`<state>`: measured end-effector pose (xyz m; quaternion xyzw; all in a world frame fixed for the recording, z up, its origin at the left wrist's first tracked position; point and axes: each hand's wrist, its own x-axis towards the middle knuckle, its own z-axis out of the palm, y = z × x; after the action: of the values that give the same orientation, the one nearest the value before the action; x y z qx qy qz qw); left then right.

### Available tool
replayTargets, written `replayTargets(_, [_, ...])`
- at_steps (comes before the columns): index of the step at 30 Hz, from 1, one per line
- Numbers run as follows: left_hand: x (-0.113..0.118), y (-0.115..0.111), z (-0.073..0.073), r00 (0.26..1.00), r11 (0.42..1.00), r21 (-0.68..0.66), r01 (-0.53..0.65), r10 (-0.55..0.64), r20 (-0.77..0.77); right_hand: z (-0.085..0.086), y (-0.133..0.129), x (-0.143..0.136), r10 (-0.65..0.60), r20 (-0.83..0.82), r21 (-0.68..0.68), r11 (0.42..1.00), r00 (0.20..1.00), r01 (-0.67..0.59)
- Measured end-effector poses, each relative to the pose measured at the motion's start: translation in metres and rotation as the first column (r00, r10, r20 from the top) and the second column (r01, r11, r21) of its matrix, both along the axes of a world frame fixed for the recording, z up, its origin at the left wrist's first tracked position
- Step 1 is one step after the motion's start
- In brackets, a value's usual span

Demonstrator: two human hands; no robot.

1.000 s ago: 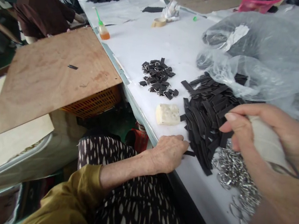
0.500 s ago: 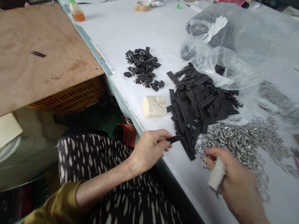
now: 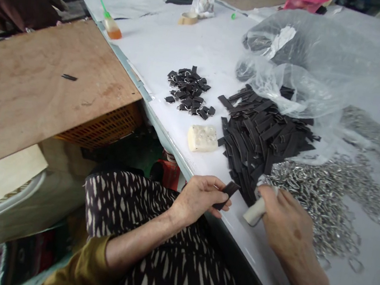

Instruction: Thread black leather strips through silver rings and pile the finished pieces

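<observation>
Between the thumb and fingers of my left hand [image 3: 205, 197] is a short black strap [image 3: 228, 195], held above the table's near edge. Close by on the right, my right hand [image 3: 287, 219] is curled round a stubby, whitish cylindrical piece [image 3: 255, 213]; its exact kind is unclear. A thin dark line shows at its lower end. Beyond both hands lies a heap of black straps [image 3: 263, 129]. Beside my right hand spreads a pile of metal rings [image 3: 317, 199]. Farther left sits a cluster of black strap loops with rings [image 3: 189, 90].
A cream block [image 3: 203, 138] lies near the table edge. Clear plastic bags [image 3: 307, 50] cover the back right. A bottle of orange liquid [image 3: 112, 28] and a tape roll [image 3: 188, 18] stand farther back. A wooden board [image 3: 41, 87] is at left, with an orange crate [image 3: 103, 125] below.
My right hand has moved from the rings' edge toward my left hand, and the whitish piece now points left. The strap in my left hand is tilted more upright. The view has shifted slightly.
</observation>
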<state>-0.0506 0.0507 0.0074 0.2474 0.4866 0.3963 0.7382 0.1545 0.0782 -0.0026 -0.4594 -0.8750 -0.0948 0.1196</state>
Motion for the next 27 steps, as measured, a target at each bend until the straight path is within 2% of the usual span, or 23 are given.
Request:
replayTargets(3, [-0.002, 0.0, -0.002, 1.0, 1.0, -0.012, -0.011, 0.011, 0.025, 0.007, -0.003, -0.002, -0.101, -0.153, 0.06, 0.992, 0.983, 0.111])
replayTargets(5, [-0.003, 0.0, -0.002, 0.999, 1.0, -0.016, -0.022, 0.023, 0.03, 0.02, -0.006, -0.012, -0.205, -0.355, 0.006, 0.975, 0.912, 0.221])
replayTargets(6, [-0.002, 0.0, -0.002, 0.999, 0.999, -0.016, -0.03, 0.03, 0.03, 0.027, -0.008, -0.02, -0.278, -0.513, -0.11, 0.96, 0.812, 0.259])
replayTargets(7, [-0.001, 0.0, -0.002, 0.999, 0.999, -0.014, -0.04, 0.04, 0.024, 0.034, -0.009, -0.028, -0.337, -0.64, -0.248, 0.941, 0.69, 0.23])
replayTargets(9, [0.001, -0.001, -0.002, 0.998, 0.998, 0.011, -0.065, 0.065, -0.012, 0.045, -0.009, -0.045, -0.382, -0.725, -0.369, 0.918, 0.573, 0.144])
replayTargets(10, [0.002, -0.002, -0.002, 0.996, 0.996, 0.037, -0.077, 0.079, -0.045, 0.048, -0.008, -0.053, -0.384, -0.731, -0.389, 0.914, 0.563, 0.118])
replayTargets(13, [0.003, -0.005, -0.004, 0.977, 0.986, 0.147, -0.082, 0.108, -0.183, 0.046, -0.005, -0.067, -0.356, -0.703, -0.387, 0.918, 0.616, 0.088])
replayTargets(16, [-0.001, -0.008, -0.006, 0.929, 0.966, 0.252, -0.055, 0.142, -0.343, 0.038, -0.002, -0.072, -0.349, -0.677, -0.413, 0.909, 0.648, 0.057])
replayTargets(19, [-0.006, -0.009, -0.009, 0.872, 0.948, 0.317, -0.025, 0.176, -0.456, 0.037, -0.001, -0.071, -0.35, -0.677, -0.427, 0.903, 0.648, 0.042])
replayTargets(23, [-0.009, -0.008, -0.01, 0.842, 0.938, 0.346, -0.001, 0.188, -0.505, 0.044, -0.002, -0.068, -0.376, -0.704, -0.395, 0.912, 0.603, 0.108])
replayTargets(27, [-0.008, -0.009, -0.009, 0.835, 0.94, 0.34, 0.01, 0.179, -0.52, 0.043, -0.002, -0.069, -0.362, -0.683, -0.439, 0.898, 0.634, 0.039])
